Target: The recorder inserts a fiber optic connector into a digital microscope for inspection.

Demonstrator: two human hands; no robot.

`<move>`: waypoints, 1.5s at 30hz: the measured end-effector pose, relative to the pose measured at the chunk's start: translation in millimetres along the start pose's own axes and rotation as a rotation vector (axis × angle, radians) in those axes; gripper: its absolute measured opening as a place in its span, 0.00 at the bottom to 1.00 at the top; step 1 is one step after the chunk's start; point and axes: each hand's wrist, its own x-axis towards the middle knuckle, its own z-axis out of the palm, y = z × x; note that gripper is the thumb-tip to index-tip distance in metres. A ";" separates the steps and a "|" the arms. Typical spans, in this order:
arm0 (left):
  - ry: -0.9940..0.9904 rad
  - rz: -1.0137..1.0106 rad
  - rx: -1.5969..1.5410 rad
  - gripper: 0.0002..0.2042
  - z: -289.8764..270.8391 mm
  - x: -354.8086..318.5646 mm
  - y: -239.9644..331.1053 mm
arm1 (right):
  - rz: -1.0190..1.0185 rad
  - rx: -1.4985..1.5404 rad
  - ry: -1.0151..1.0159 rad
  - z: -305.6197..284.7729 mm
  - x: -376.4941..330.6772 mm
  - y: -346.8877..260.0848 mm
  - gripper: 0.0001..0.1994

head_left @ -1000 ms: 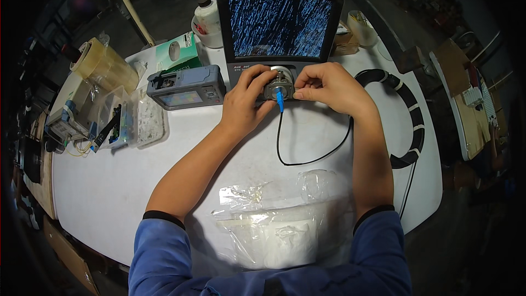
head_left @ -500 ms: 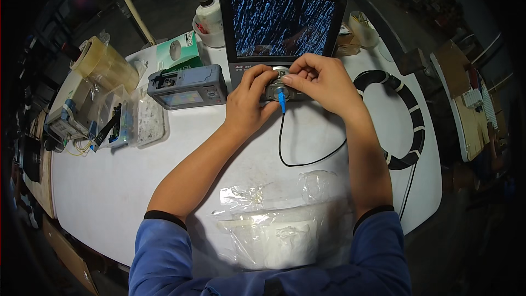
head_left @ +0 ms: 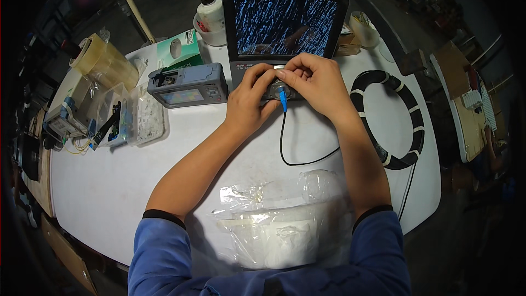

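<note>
- Both bare hands meet at a small grey metal fixture point(head_left: 278, 93) with rounded edges, just in front of the screen unit, near the far side of the table
- Left hand point(head_left: 246, 97) curls about the left side of this fixture, fingers over its upper part and thumb at its lower edge
- Right hand point(head_left: 319, 81) reaches to the top of the fixture with thumb and forefinger drawn close together; whether the tips pinch a part there cannot be told
- Slim bright-blue plastic connector point(head_left: 283, 100) sits at the front of the fixture, pointing toward the person
- Thin black cable point(head_left: 281, 140) runs from the connector, bends on the table and passes under the right forearm
- Upright dark-framed screen unit point(head_left: 282, 24) stands behind the hands, showing blue streaks on black
- Blue-grey boxy instrument point(head_left: 212, 75) with a small colour display rests left of the left hand, a green-and-white carton point(head_left: 186, 49) behind it
- Thick black coil with white bands point(head_left: 419, 112) lies right of the right forearm
- Clear plastic bag with white contents point(head_left: 290, 241) lies between the forearms on the white table point(head_left: 109, 186)
</note>
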 end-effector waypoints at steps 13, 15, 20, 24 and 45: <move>-0.013 0.012 0.012 0.34 -0.4 -0.9 -1.3 | 0.004 0.009 0.025 2.1 -0.4 1.6 0.11; -0.014 0.013 0.013 0.34 -0.4 -0.7 -1.5 | -0.003 0.003 0.021 1.3 -0.1 1.0 0.11; -0.021 0.005 0.010 0.34 -2.2 -0.4 -0.4 | -0.034 -0.018 0.002 -0.4 0.8 1.7 0.12; -0.024 0.003 0.015 0.34 -2.2 -0.4 -0.5 | -0.041 0.002 -0.011 -1.1 1.3 3.3 0.12; 0.027 0.016 -0.018 0.32 0.1 1.6 0.5 | -0.051 -0.047 -0.053 -7.8 0.7 -1.4 0.11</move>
